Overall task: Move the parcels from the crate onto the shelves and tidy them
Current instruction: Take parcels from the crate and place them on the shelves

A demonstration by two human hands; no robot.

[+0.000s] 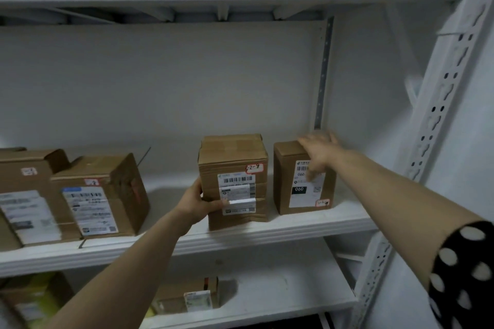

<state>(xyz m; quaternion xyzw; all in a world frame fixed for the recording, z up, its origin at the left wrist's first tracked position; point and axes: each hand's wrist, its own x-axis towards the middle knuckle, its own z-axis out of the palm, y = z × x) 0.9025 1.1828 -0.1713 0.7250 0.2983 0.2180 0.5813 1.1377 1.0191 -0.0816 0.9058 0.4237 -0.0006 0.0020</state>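
So both arms are stretched out to the middle shelf [267,239]. The left hand [199,203] is wrapped round the front left edge of the middle parcel [232,153], thumb lying across its label, gripping it. The right hand [318,149] is released, fingers spread flat over the top back corner of the right parcel [284,181]. It's blurry, so can't tell if it's actually touching. Both parcels stand upright with a narrow gap between them, the middle one right at the shelf's front lip, the right one a bit further back. Plenty of bare shelf behind them up to the back wall, and a wide gap on the left before two more boxes [107,171]. The slotted upright post [441,104] closes off the right end, just beside the right parcel.
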